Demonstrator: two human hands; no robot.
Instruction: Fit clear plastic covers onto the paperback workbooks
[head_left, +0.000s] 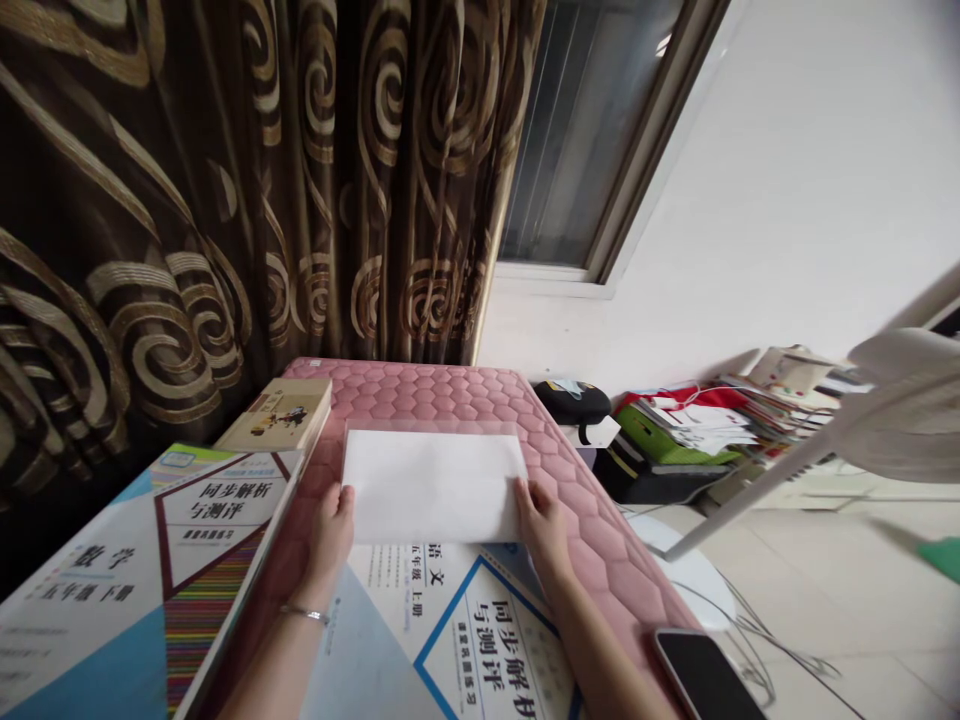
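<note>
Both hands hold a white sheet [435,485] by its two short sides, with a see-through strip along its far edge. My left hand [334,525], a silver bracelet on its wrist, pinches the left side. On the right side, the fingers of my right hand [541,525] are closed the same way. Beneath the sheet's near edge lies a workbook [405,630] with a white and blue cover, partly hidden by the sheet and my forearms. Whether the sheet touches that workbook, I cannot tell.
Another workbook [97,590] and a thick tan book [279,415] lie left on the pink quilted pad [420,390]. A phone [705,675] sits at the near right. Beyond the pad's right edge are a white fan [757,480], cables and piled papers [697,425]. A patterned curtain [337,180] hangs behind.
</note>
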